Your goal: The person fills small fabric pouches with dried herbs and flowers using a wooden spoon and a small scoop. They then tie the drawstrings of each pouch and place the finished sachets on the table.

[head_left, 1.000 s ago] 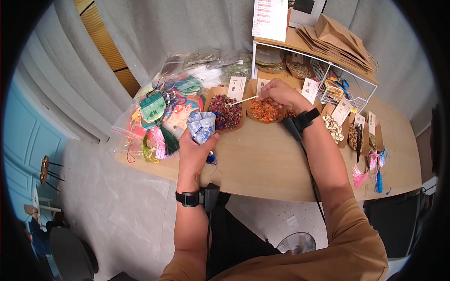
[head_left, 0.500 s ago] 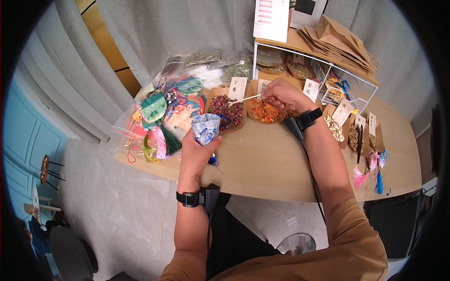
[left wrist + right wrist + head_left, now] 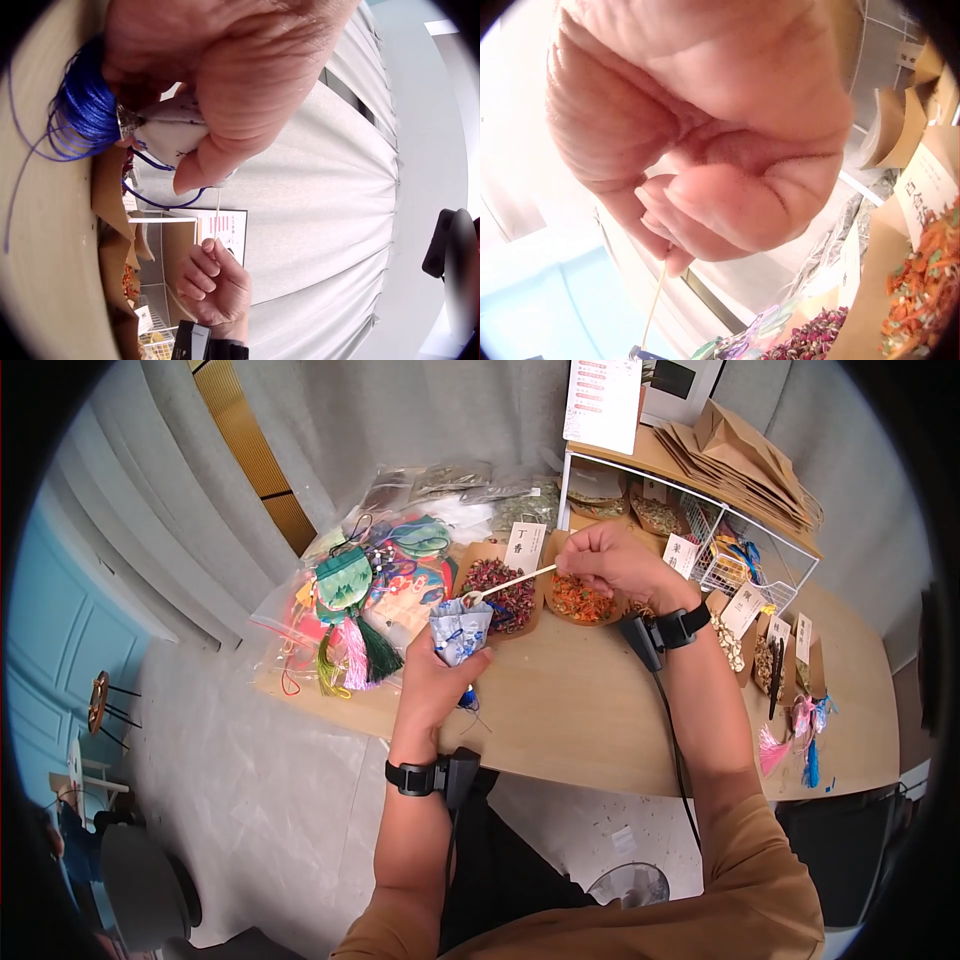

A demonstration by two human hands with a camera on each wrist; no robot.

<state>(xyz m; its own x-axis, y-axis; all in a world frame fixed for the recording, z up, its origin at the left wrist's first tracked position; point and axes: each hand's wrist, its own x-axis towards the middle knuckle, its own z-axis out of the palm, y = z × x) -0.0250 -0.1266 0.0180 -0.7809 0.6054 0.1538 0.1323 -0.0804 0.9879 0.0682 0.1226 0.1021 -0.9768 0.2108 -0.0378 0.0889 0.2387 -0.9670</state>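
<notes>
Mid-frame: left hand (image 3: 430,685) grips blue-and-white cloth pouch (image 3: 460,637) mouth-up, likely for filling; right hand (image 3: 615,565) pinches slim pale stick-like spoon (image 3: 516,583), tip at mouth.

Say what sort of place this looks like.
Probably a sachet-making workshop or craft stall, judging by the tasselled green sachet, dried rosebuds with a label card, and paper carrier bags stacked on a shelf.

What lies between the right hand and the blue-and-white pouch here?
In the head view, a thin pale spoon spans from the right hand to the mouth of the pouch, crossing in front of dried rosebuds.
</notes>
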